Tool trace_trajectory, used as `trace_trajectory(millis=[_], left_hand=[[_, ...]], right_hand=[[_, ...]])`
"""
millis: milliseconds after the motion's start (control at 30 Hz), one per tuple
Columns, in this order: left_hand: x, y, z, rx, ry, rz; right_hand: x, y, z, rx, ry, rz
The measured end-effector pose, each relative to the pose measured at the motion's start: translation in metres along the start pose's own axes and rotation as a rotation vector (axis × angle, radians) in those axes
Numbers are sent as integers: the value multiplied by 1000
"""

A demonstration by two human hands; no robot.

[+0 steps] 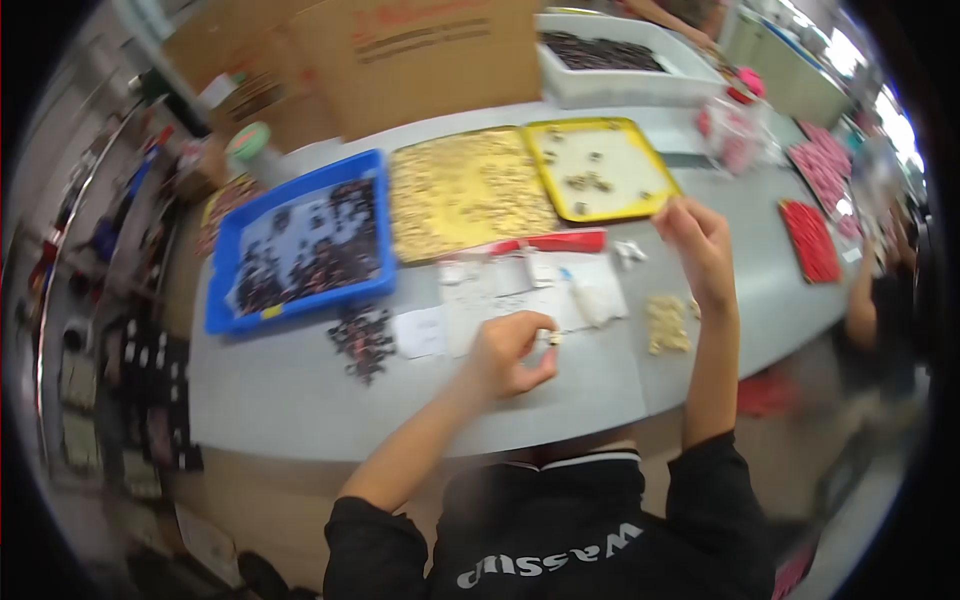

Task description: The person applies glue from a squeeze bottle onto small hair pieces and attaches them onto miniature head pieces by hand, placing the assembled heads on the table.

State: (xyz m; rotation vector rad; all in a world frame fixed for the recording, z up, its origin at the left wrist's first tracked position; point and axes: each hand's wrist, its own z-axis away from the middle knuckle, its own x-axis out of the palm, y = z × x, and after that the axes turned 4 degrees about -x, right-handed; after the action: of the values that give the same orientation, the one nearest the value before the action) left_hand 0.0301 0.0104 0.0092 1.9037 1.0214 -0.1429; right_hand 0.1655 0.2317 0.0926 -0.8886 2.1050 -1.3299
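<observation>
My left hand (508,356) is closed in a pinch on a small cream-coloured piece (552,338) over the table's front part. Raised at the right, my right hand (697,245) has its fingers pressed together near the corner of the yellow-rimmed tray (562,213); what they hold, if anything, does not show. Between the hands, a white tube with a blue tip (583,300) lies on paper sheets (510,310). A pile of small cream pieces (667,325) sits below my right hand. Small white pieces (630,253) lie nearby.
A blue tray (384,215) holds dark pieces, with a loose dark pile (362,342) before it. A yellow tray (470,190) is full of pale pieces. Cardboard boxes (430,70) and a white bin (620,95) stand behind. Red pieces (810,240) lie right, near other people.
</observation>
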Motion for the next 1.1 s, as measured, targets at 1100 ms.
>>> trace_trajectory(millis=[1100], left_hand=[[-123,24,4,-289,508,-346]], right_hand=[[53,51,81,-106,-227,883]])
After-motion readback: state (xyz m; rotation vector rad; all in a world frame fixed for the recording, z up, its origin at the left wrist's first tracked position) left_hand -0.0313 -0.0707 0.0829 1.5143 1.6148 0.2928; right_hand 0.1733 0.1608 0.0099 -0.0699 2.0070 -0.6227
